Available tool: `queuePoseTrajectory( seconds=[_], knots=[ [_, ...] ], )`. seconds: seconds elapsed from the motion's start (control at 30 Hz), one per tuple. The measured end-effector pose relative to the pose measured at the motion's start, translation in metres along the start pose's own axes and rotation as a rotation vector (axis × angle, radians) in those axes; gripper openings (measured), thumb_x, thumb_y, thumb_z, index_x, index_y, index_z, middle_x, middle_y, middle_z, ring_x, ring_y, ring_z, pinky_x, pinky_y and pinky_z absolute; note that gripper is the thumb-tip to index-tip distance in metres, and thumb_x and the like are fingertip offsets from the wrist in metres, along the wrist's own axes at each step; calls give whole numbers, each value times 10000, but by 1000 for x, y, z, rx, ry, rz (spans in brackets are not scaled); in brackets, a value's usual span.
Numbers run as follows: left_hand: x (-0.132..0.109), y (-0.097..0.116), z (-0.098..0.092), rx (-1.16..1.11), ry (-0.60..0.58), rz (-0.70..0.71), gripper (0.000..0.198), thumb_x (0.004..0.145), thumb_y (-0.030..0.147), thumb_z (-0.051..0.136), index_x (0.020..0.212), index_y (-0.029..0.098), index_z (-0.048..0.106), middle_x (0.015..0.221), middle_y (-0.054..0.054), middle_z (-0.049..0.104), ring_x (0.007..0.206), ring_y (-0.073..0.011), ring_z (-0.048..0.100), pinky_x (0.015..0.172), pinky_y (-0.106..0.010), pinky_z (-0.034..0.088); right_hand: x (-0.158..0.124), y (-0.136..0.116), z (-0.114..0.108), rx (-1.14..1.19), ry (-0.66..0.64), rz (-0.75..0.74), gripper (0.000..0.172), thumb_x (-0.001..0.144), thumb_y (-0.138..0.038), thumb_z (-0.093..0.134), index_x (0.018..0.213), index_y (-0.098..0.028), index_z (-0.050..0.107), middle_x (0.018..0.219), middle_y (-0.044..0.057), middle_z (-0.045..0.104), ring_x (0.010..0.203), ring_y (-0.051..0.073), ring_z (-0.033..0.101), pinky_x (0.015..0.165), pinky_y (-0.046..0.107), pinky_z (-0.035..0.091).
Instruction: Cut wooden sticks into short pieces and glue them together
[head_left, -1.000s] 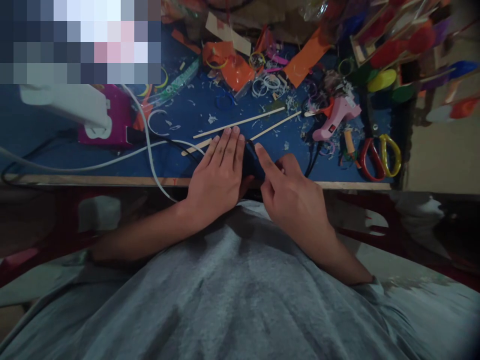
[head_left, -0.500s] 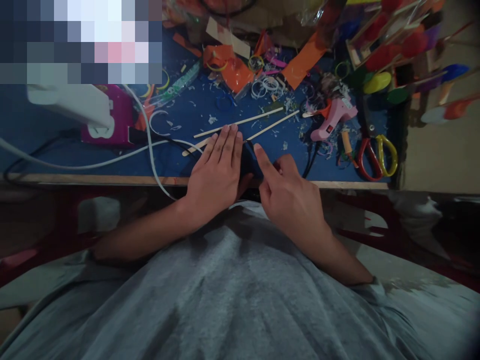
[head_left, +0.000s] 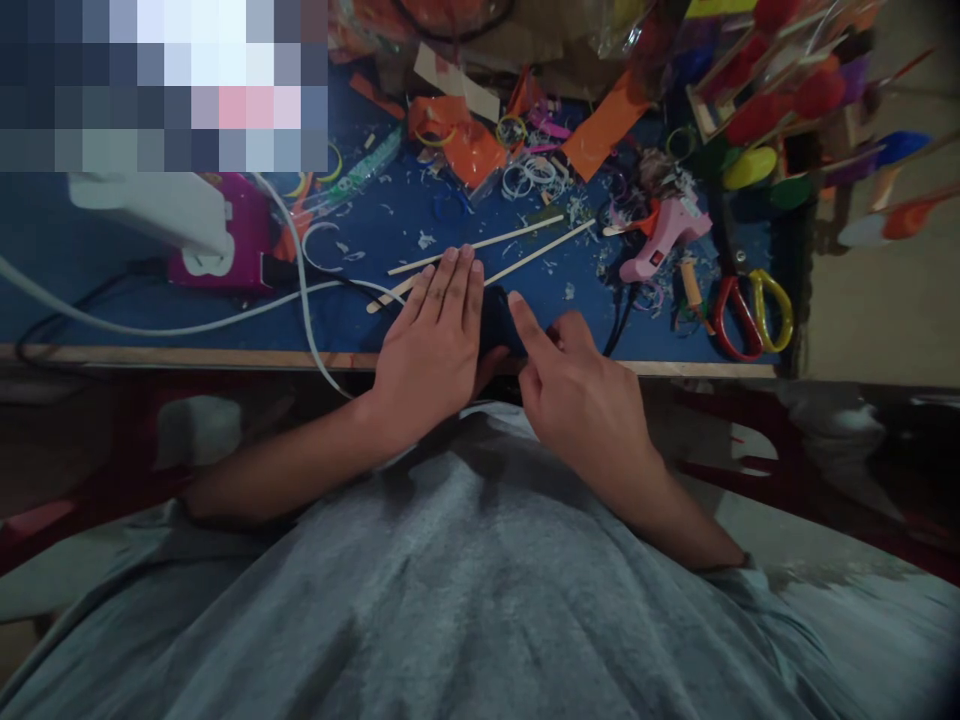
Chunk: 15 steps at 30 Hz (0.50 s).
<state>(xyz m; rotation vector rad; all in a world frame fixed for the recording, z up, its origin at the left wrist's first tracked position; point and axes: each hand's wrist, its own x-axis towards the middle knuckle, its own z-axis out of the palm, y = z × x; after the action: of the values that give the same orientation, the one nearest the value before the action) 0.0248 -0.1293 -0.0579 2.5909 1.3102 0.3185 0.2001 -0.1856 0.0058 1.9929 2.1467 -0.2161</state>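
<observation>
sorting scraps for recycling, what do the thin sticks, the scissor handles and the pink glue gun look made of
Thin sticks: pale, matt, straight and even, most likely bare wood or bamboo.
Scissor handles: glossy red and yellow loops, apparently moulded plastic.
Pink glue gun: smooth shell in one even pink, probably hard plastic, though the dim light hides finer detail.

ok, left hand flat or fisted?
Flat: the left hand lies palm down, fingers straight and together, on the blue tabletop beside a dark object.
</observation>
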Motion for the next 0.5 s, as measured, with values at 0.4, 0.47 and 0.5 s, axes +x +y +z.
queuePoseTrajectory(
  seconds=[0.4,0.47,0.5],
  knots=[
    [-1,3,-4,-27,-19,-8,832,1170,441,498,1794,-72,299,1901,-340,283,1828,-426,256,1505,-611,248,2,15,1,231,120,-9,677,1141,-209,371,1809,-221,483,1287,175,655,894,228,667,717,343,597],
    [-2,3,-4,-33,-13,-12,828,1170,435,493,1797,-68,295,1903,-335,281,1828,-425,254,1505,-617,247,4,14,3,238,108,-16,674,1144,-215,378,1810,-220,479,1300,179,656,892,229,668,734,354,613],
    [-2,2,-3,-30,-13,-11,828,1171,434,487,1797,-72,292,1903,-336,280,1828,-426,254,1504,-620,248,5,13,4,242,102,-23,675,1144,-217,379,1812,-221,475,1305,182,657,891,230,670,739,358,618]
  ],
)
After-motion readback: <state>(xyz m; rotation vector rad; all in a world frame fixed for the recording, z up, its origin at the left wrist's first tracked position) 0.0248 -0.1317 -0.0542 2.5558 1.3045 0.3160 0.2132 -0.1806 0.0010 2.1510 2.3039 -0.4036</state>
